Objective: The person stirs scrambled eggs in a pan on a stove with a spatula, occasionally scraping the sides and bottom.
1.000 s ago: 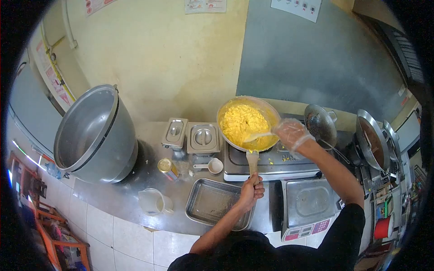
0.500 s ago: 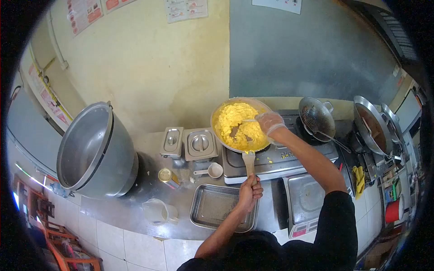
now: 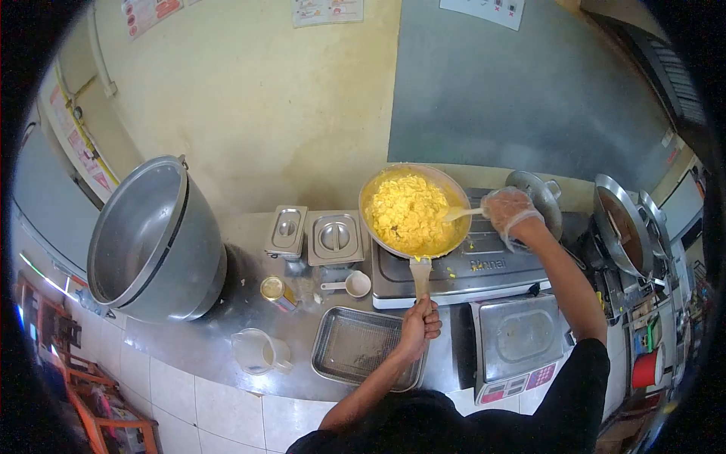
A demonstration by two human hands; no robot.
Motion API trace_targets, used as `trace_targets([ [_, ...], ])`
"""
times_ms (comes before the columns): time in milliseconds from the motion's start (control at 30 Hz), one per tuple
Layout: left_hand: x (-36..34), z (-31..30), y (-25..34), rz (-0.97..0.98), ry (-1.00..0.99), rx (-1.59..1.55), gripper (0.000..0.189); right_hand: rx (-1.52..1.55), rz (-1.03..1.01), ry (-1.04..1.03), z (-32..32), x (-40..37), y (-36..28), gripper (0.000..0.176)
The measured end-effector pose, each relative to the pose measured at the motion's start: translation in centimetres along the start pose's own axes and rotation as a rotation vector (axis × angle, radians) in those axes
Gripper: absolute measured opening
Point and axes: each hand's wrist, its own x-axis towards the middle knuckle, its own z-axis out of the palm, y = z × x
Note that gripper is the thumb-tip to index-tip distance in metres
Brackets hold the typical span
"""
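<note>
Yellow scrambled egg point(image 3: 408, 212) lies heaped in a round pan point(image 3: 369, 194) over the left side of the gas stove point(image 3: 393, 281). My left hand point(image 3: 420, 327) is closed around the pan's pale handle point(image 3: 421, 277), which points toward me. In a clear plastic glove, my right hand point(image 3: 510, 212) grips a light spatula point(image 3: 463, 213) at the pan's right rim. The spatula's tip touches the egg's right edge.
Left stands a large metal pot point(image 3: 204, 257). Lidded containers point(image 3: 335, 238), a measuring cup point(image 3: 358, 284), a can point(image 3: 277, 290), a jug point(image 3: 259, 351) and a wire-racked tray point(image 3: 355, 344) sit nearby. Right are a scale point(image 3: 522, 340) and woks point(image 3: 624, 227).
My right hand and the spatula have moved right, from over the egg to the pan's rim. The egg now covers the middle of the pan, where dark patches showed before.
</note>
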Motion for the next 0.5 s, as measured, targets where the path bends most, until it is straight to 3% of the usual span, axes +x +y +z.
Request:
trace_targets([
  [267, 0.1, 0.0, 0.4, -0.073, 0.002, 0.048, 0.032, 0.102, 0.176, 0.127, 8.2, 10.5, 2.5, 0.019],
  [367, -0.2, 0.1, 1.0, -0.105, 0.000, 0.072, 0.032, 0.171, 0.161, -0.032, 9.5, 16.3, 2.3, 0.020],
  [500, 0.0, -0.3, 1.2, -0.132, 0.015, 0.110, 0.033, 0.329, -0.008, 0.005, 10.0, 20.4, 1.0, 0.023],
])
